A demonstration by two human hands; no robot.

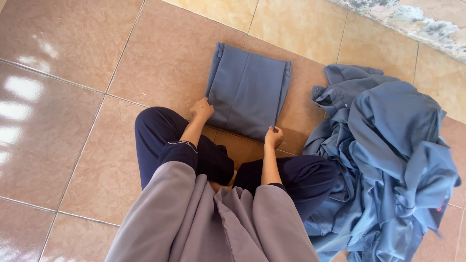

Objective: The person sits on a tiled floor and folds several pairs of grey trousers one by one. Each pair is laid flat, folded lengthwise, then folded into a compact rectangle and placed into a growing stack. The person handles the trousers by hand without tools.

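My left hand (201, 108) and right hand (273, 136) each pinch a near corner of the folded blue garment (247, 90), keeping it flat and square on the floor (73, 73) beside the unfolded pile (388, 160).

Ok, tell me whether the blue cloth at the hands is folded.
Folded: the blue cloth lies as a neat flat rectangle with layered edges.

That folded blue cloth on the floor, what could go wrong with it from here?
The folded blue garment is held only at its near edge, by the left hand and right hand, so lifting it might let the far layers slip open. The heap of loose blue clothes lies close on the right and could snag or spill onto it. The glossy tiled floor may let it slide.
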